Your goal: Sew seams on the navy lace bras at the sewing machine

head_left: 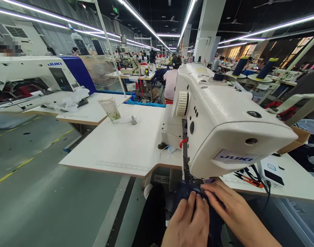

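Note:
Dark navy fabric [179, 196] lies bunched under the needle end of a white JUKI sewing machine [219, 106]. My left hand [190, 219] is closed on the fabric from the near side, its fingertips bent down into the cloth just below the machine head. From the right, my right hand [227, 200] reaches in with thumb and fingers pressed together on the fabric's edge, close to the left fingertips. The machine head and my fingers hide the needle area and part of the cloth.
On the white table [121, 144] stand a plastic cup [109, 108] and a small grey peg [133, 120]. Orange-handled snips [252, 181] and a white device with a cable [271, 171] lie at right. Another JUKI machine [25, 75] stands left; a person [170, 84] sits ahead.

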### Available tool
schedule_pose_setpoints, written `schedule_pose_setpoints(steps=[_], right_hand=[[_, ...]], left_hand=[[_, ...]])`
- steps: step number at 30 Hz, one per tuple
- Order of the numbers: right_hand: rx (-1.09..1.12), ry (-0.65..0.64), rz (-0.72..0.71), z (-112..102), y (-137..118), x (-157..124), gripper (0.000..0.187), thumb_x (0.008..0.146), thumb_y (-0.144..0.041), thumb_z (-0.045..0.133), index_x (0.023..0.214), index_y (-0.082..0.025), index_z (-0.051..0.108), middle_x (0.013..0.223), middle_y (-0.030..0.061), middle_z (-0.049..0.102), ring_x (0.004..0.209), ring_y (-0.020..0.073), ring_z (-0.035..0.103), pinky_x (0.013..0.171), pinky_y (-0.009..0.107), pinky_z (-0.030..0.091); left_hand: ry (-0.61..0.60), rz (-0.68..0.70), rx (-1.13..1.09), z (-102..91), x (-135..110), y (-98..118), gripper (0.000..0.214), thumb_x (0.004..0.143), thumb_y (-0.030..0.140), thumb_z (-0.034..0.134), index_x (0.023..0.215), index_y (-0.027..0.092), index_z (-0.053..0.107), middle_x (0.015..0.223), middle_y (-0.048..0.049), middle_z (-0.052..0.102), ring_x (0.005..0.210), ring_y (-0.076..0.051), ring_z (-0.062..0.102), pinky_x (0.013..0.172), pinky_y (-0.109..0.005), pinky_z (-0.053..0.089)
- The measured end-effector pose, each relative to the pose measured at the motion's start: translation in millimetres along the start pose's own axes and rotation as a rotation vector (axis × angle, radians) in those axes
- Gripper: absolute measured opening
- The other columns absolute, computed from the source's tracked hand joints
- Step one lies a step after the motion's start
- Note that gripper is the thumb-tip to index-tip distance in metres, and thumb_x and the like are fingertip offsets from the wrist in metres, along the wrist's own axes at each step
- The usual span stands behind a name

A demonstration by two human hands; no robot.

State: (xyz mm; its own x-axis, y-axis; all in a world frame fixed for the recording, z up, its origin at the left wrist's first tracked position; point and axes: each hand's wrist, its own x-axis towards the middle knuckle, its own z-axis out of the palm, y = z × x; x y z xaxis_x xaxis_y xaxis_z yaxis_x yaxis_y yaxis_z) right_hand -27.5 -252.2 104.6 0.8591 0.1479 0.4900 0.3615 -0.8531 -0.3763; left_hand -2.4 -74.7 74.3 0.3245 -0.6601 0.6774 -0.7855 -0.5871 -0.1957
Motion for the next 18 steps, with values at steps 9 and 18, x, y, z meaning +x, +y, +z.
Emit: schedule_pose_setpoints(steps=[9, 18], right_hand=[[-0.06, -0.004, -0.044, 0.3, 1.2, -0.2, 0.023, 0.096, -0.022, 0.045, 0.113, -0.023, 0.06, 0.102, 0.0038, 0.068, 0.096, 0.0172, 0.065, 0.083, 0.028, 0.058], [-0.067, -0.06, -0.07, -10.7, -0.5, 6.4, 0.026, 0.095, -0.021, 0.042, 0.111, -0.023, 0.063, 0.1, 0.005, 0.069, 0.093, 0.0177, 0.068, 0.076, 0.026, 0.06]], left_hand=[[-0.026, 0.024, 0.017, 0.1, -0.8, -0.8, 0.031, 0.09, 0.015, 0.043, 0.111, 0.016, 0.066, 0.112, -0.0061, 0.064, 0.108, -0.021, 0.055, 0.092, -0.03, 0.035], [-0.088, -0.024, 0.013, -6.4, -0.5, 0.4, 0.031, 0.093, 0.02, 0.042, 0.115, 0.019, 0.065, 0.116, -0.003, 0.063, 0.113, -0.018, 0.053, 0.095, -0.029, 0.034]])
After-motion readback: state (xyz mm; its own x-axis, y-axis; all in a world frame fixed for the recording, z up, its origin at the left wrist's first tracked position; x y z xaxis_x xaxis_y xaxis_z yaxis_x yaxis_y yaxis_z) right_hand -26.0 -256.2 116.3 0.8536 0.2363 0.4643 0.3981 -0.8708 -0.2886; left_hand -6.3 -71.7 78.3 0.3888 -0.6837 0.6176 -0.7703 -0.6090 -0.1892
